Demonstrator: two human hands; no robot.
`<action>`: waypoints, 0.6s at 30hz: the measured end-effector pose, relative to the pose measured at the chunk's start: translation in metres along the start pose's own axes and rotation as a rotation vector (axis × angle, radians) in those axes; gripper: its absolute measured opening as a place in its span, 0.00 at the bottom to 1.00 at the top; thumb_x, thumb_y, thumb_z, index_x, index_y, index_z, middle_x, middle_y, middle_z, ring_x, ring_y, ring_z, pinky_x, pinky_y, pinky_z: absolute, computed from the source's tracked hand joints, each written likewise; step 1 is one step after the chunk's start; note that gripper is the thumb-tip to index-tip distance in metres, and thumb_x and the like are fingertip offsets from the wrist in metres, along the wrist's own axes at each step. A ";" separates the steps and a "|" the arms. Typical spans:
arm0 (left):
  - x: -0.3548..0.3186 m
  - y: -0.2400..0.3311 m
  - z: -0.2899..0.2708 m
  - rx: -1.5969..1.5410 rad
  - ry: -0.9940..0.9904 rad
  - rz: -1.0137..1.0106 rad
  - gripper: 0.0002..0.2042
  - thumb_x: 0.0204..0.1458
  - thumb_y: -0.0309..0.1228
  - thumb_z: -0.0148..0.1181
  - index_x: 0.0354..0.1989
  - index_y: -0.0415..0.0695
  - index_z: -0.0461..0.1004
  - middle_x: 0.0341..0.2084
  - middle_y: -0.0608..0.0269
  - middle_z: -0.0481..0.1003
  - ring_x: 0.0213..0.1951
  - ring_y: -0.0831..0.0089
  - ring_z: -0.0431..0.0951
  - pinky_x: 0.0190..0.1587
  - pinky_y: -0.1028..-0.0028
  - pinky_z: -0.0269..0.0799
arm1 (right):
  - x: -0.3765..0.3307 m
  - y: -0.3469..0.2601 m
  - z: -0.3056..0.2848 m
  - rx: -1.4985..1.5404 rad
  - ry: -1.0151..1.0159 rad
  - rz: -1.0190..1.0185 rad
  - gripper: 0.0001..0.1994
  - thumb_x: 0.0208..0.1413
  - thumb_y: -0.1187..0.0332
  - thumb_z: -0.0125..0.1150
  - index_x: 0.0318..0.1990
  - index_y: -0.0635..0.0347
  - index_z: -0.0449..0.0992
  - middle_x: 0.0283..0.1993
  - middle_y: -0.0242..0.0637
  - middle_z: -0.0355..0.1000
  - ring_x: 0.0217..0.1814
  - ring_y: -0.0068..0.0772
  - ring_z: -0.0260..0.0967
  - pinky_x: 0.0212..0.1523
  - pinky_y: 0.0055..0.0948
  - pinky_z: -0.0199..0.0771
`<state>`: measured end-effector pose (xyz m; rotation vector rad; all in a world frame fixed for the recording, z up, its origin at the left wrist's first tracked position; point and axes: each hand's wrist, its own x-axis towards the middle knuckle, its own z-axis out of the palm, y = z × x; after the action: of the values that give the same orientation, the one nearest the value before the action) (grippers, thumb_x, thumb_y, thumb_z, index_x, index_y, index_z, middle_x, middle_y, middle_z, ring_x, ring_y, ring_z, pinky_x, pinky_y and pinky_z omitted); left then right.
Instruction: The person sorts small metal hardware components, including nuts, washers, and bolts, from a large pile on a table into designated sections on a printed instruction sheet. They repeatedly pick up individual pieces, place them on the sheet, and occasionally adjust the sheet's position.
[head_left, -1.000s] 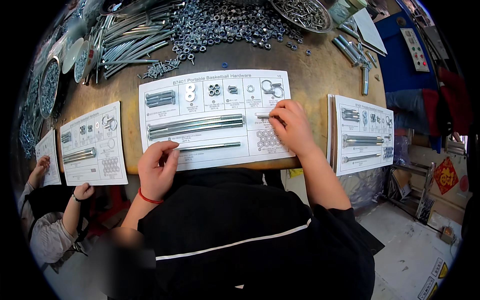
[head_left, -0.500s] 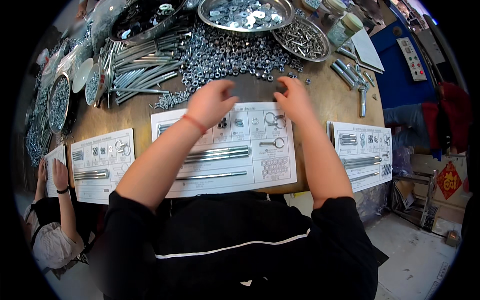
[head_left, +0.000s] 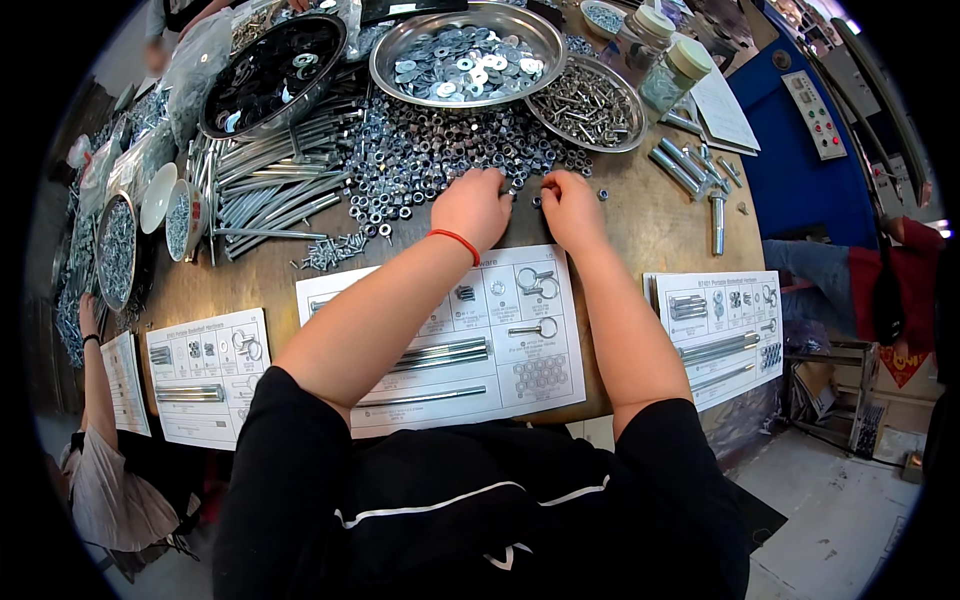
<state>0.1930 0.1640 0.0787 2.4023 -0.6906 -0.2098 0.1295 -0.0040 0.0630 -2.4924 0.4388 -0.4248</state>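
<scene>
My left hand (head_left: 474,210), with a red cord on its wrist, is at the near edge of a spread of metal nuts (head_left: 425,150). Its fingers curl inward, and whatever they may hold is hidden. Beside it, my right hand (head_left: 573,212) is also closed, fingertips down by a few loose nuts; I cannot make out anything in its grip. A small gap separates the two hands. Under my forearms lies a white printed sheet (head_left: 548,398) with pictures of bolts, rings and nuts.
Beyond the nuts stand a steel bowl of washers (head_left: 470,100), a dish of small screws (head_left: 588,105) and a dark bowl (head_left: 275,125). Long bolts (head_left: 265,215) lie left, thick bolts (head_left: 718,222) right. A co-worker's arm (head_left: 98,385) reaches in at left. Jars (head_left: 675,78) stand behind.
Both hands have come down to the near edge of the nuts, and their fingers have curled in. The co-worker's hand at left has moved from the sheet toward the hardware pile.
</scene>
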 end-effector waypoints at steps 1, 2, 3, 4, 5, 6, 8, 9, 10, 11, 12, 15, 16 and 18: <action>-0.002 0.005 0.002 0.005 0.049 0.037 0.10 0.54 0.38 0.60 0.40 0.46 0.77 0.41 0.56 0.76 0.46 0.58 0.77 0.46 0.61 0.75 | 0.002 0.000 0.001 -0.037 0.046 0.000 0.08 0.53 0.68 0.61 0.39 0.59 0.78 0.41 0.45 0.74 0.42 0.51 0.73 0.43 0.44 0.74; -0.002 0.008 0.003 0.009 0.098 0.073 0.10 0.54 0.38 0.60 0.40 0.46 0.77 0.42 0.56 0.76 0.47 0.59 0.77 0.47 0.62 0.75 | 0.005 0.000 0.003 -0.075 0.092 0.000 0.08 0.53 0.69 0.60 0.40 0.59 0.78 0.43 0.45 0.73 0.42 0.51 0.73 0.44 0.44 0.74; 0.003 0.008 0.005 0.055 0.021 0.063 0.12 0.53 0.39 0.61 0.41 0.47 0.78 0.42 0.58 0.75 0.49 0.60 0.76 0.47 0.62 0.75 | 0.006 -0.003 0.005 -0.111 0.132 -0.003 0.08 0.54 0.69 0.60 0.40 0.59 0.78 0.44 0.45 0.73 0.43 0.51 0.73 0.44 0.44 0.74; 0.007 0.006 0.006 0.061 0.000 0.046 0.12 0.53 0.39 0.62 0.41 0.47 0.78 0.42 0.57 0.75 0.48 0.59 0.76 0.47 0.62 0.75 | 0.005 -0.007 0.005 -0.132 0.099 0.004 0.09 0.55 0.69 0.59 0.41 0.59 0.78 0.44 0.44 0.73 0.43 0.49 0.73 0.44 0.43 0.74; 0.010 0.004 0.007 0.068 -0.022 0.029 0.13 0.53 0.40 0.62 0.41 0.46 0.78 0.43 0.57 0.75 0.48 0.59 0.77 0.47 0.62 0.75 | 0.004 -0.010 0.004 -0.151 0.065 0.011 0.09 0.55 0.70 0.58 0.43 0.59 0.78 0.43 0.43 0.72 0.43 0.47 0.72 0.44 0.42 0.73; 0.012 0.006 0.007 0.075 -0.047 0.020 0.13 0.52 0.40 0.62 0.41 0.46 0.78 0.43 0.57 0.76 0.47 0.59 0.77 0.47 0.62 0.75 | 0.004 -0.011 0.002 -0.174 0.038 0.023 0.10 0.56 0.70 0.57 0.44 0.58 0.78 0.42 0.42 0.72 0.43 0.45 0.72 0.44 0.40 0.73; 0.013 0.001 0.001 -0.019 -0.104 -0.050 0.14 0.53 0.42 0.62 0.38 0.43 0.79 0.39 0.53 0.79 0.42 0.56 0.79 0.45 0.61 0.75 | 0.004 -0.002 -0.001 -0.175 0.016 -0.038 0.10 0.55 0.70 0.58 0.45 0.58 0.78 0.42 0.42 0.72 0.42 0.45 0.72 0.44 0.40 0.73; 0.010 -0.003 -0.004 -0.031 -0.132 -0.070 0.14 0.54 0.42 0.62 0.36 0.43 0.79 0.37 0.53 0.79 0.40 0.55 0.80 0.44 0.60 0.75 | 0.002 0.002 -0.002 -0.174 0.005 -0.064 0.11 0.55 0.70 0.59 0.45 0.58 0.77 0.42 0.42 0.72 0.42 0.45 0.72 0.44 0.40 0.73; 0.008 -0.006 -0.009 -0.043 -0.160 -0.090 0.14 0.54 0.42 0.61 0.34 0.42 0.80 0.35 0.52 0.80 0.37 0.54 0.80 0.43 0.60 0.75 | 0.000 0.006 -0.004 -0.126 -0.010 -0.060 0.12 0.54 0.71 0.60 0.46 0.58 0.77 0.43 0.42 0.72 0.42 0.45 0.72 0.45 0.40 0.74; 0.008 -0.008 -0.013 -0.019 -0.236 -0.149 0.16 0.54 0.43 0.62 0.34 0.40 0.80 0.31 0.51 0.80 0.36 0.53 0.80 0.43 0.59 0.75 | -0.002 0.010 -0.005 -0.077 -0.025 -0.056 0.13 0.52 0.71 0.62 0.46 0.58 0.77 0.43 0.42 0.72 0.42 0.44 0.72 0.45 0.40 0.74; 0.004 -0.012 -0.017 0.010 -0.217 -0.163 0.16 0.53 0.44 0.63 0.35 0.41 0.80 0.34 0.52 0.80 0.38 0.55 0.80 0.43 0.60 0.75 | -0.002 0.005 -0.007 -0.027 -0.045 -0.061 0.14 0.51 0.71 0.63 0.46 0.58 0.77 0.44 0.41 0.71 0.43 0.44 0.72 0.45 0.40 0.74; -0.010 -0.014 -0.013 0.056 0.000 -0.059 0.15 0.52 0.44 0.64 0.36 0.44 0.80 0.38 0.54 0.79 0.40 0.57 0.80 0.43 0.61 0.75 | -0.006 -0.015 -0.008 -0.028 -0.107 -0.022 0.18 0.48 0.69 0.67 0.49 0.57 0.77 0.47 0.41 0.71 0.53 0.48 0.68 0.53 0.40 0.71; -0.015 -0.003 -0.017 0.065 -0.018 -0.014 0.15 0.52 0.44 0.64 0.36 0.44 0.80 0.39 0.55 0.79 0.41 0.57 0.79 0.42 0.62 0.75 | -0.007 -0.016 -0.005 -0.040 -0.096 -0.053 0.19 0.47 0.70 0.68 0.49 0.56 0.77 0.48 0.40 0.71 0.54 0.47 0.67 0.54 0.40 0.70; -0.017 0.003 -0.013 0.108 -0.044 0.034 0.14 0.51 0.44 0.64 0.35 0.45 0.80 0.40 0.57 0.79 0.41 0.57 0.79 0.42 0.62 0.75 | -0.005 -0.020 0.001 -0.060 -0.077 -0.124 0.21 0.45 0.71 0.69 0.49 0.55 0.78 0.49 0.40 0.71 0.57 0.46 0.65 0.56 0.39 0.69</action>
<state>0.1812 0.1785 0.0906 2.4926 -0.7801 -0.2171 0.1295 0.0142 0.0723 -2.5939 0.2707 -0.3679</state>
